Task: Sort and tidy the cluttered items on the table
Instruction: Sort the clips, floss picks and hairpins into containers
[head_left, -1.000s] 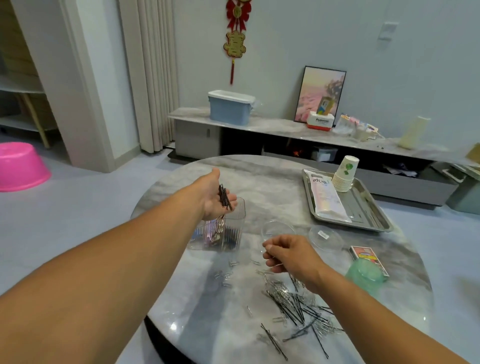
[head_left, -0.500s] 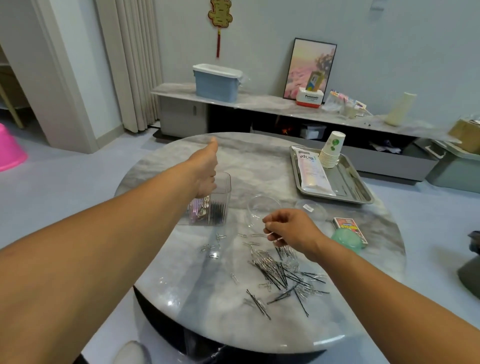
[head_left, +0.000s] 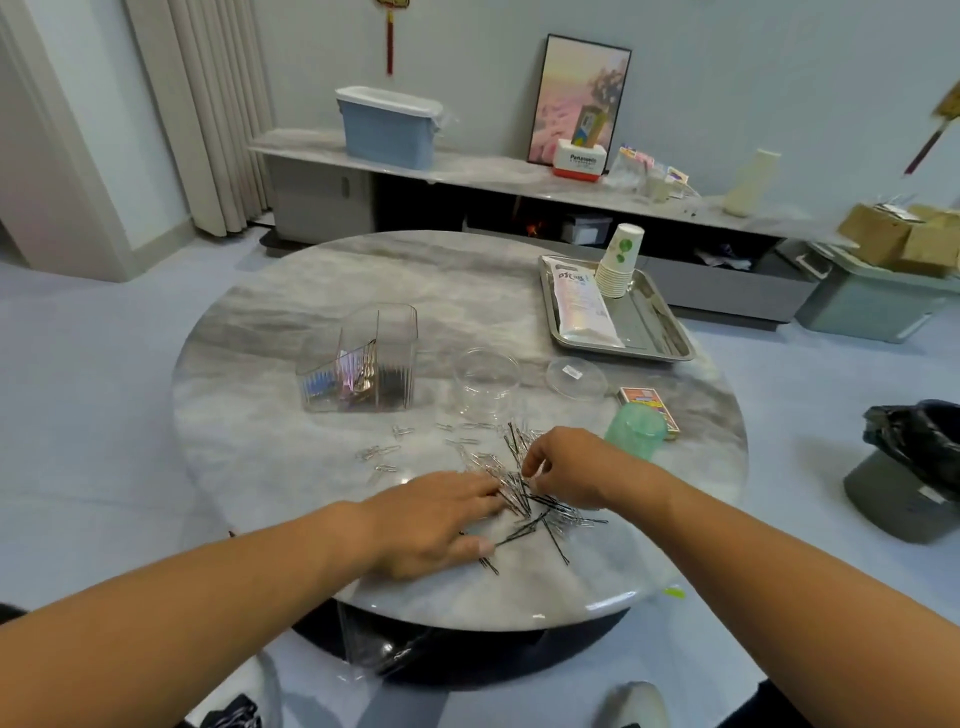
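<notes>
The left hand is lying spread and flat beside the hairpin pile on the counter; the right hand is pinching pins. Better gathering parallel black ones, leaving paper clips.

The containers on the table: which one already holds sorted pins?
The clear divided organizer, at the left. Pins and clips stand in its compartments. The round clear jar beside it looks empty, and what the green cup holds cannot be seen.
</notes>
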